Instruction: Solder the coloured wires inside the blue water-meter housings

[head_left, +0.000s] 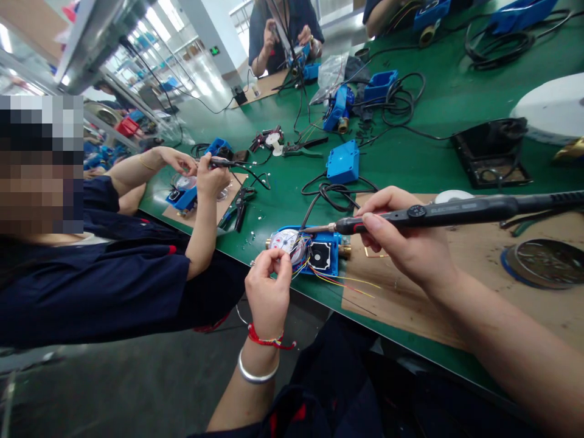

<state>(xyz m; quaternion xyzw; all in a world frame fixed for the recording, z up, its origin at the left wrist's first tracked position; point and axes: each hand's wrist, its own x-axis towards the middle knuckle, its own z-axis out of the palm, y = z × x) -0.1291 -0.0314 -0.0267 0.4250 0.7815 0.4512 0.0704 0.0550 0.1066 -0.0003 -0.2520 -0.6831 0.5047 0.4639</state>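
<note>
My right hand [406, 237] grips a black soldering iron [438, 213], which points left. Its metal tip reaches over a blue water meter [336, 267] with a round clear dial [288, 242]. My left hand [269, 283] is closed in a pinch at the near side of the dial, on what looks like a thin wire; the fingers partly hide it. Loose red, yellow and black wires [351, 286] trail from the meter to the right. A black square part [320, 255] sits in the housing beside the dial.
A co-worker's hands [212, 176] work at another blue meter on the left. Behind my meter lie a blue box [343, 162] and coiled black cable [337, 196]. Cardboard [410, 304] bears a round tin [547, 263]; a black iron stand [493, 152] is at back right.
</note>
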